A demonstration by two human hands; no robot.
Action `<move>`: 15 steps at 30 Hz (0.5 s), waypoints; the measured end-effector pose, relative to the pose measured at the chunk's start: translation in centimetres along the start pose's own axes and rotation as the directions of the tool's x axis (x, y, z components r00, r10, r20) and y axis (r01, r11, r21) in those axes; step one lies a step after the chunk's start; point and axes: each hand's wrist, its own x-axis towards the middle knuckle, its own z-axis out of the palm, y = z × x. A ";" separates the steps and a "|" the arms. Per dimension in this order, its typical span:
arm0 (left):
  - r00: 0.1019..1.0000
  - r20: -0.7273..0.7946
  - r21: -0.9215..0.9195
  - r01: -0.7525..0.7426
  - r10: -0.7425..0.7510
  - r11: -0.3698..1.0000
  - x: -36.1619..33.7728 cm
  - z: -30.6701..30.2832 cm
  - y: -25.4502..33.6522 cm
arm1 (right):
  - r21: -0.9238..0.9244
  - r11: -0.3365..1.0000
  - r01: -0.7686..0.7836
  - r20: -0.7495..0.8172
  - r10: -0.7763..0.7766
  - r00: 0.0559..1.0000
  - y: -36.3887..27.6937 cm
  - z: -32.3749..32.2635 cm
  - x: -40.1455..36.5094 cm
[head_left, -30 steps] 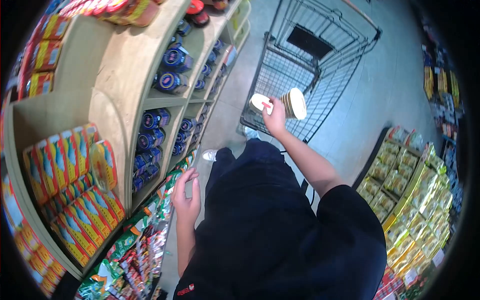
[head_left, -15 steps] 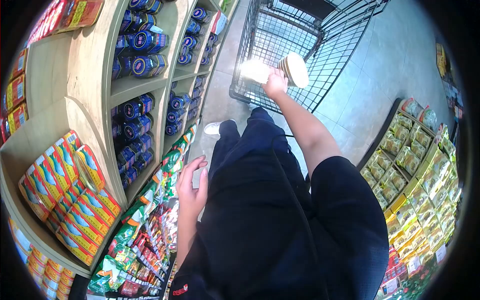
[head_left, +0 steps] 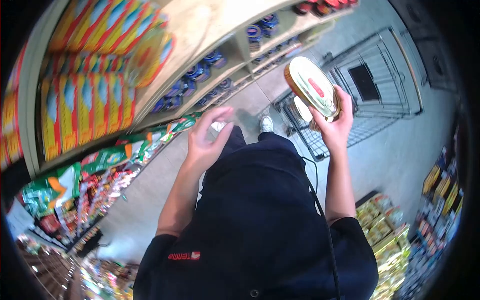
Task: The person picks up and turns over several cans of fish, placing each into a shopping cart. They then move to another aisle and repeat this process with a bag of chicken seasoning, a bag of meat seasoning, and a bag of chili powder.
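My right hand (head_left: 336, 120) is closed around an oval tin (head_left: 311, 82) with a shiny lid, a red label mark and a pull ring. Partly hidden below it, another pale, rounded tin (head_left: 302, 109) shows by the same hand. Behind and beneath the hand stands a black wire shopping cart (head_left: 367, 117). My left hand (head_left: 206, 135) is raised in front of the shelf, slightly blurred, with fingers apart and nothing in it.
At the left, a wooden shelf (head_left: 200, 30) bears red-and-yellow boxes (head_left: 85, 107). Blue-lidded jars (head_left: 197, 72) fill its farther compartments. Bagged snacks (head_left: 107, 162) hang along the lower left. Yellow packets (head_left: 387, 250) are stacked at the lower right.
My right hand has come back from over the cart, the tins still in it, and has turned a lid into view. My left hand has risen toward the shelf. The view has turned left.
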 end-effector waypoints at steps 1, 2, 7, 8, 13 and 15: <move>0.994 -0.074 -0.149 -0.092 0.082 0.984 0.3 -0.4 0.1 | 0.100 0.993 0.062 0.068 -0.069 0.995 -2.6 0.5 1.1; 0.974 -0.160 -0.282 -0.199 0.158 0.939 0.6 -1.0 0.4 | 0.202 0.973 0.114 0.129 -0.142 0.982 -5.0 1.3 2.1; 0.909 -0.352 -0.422 -0.367 0.223 0.829 0.1 -5.4 2.9 | 0.485 0.850 0.206 0.361 -0.409 0.838 -13.8 6.1 5.0; 0.877 -0.409 -0.459 -0.437 0.253 0.773 -0.3 -6.0 2.9 | 0.536 0.816 0.219 0.387 -0.467 0.795 -15.0 7.1 5.2; 0.754 -0.623 -0.272 -0.458 0.208 0.846 -3.5 -8.8 1.7 | 0.587 0.709 0.391 0.433 -0.682 0.589 -18.5 11.1 6.1; 0.702 -0.672 -0.172 -0.459 0.237 0.871 -4.2 -9.5 1.0 | 0.610 0.671 0.422 0.442 -0.730 0.522 -19.6 12.3 6.3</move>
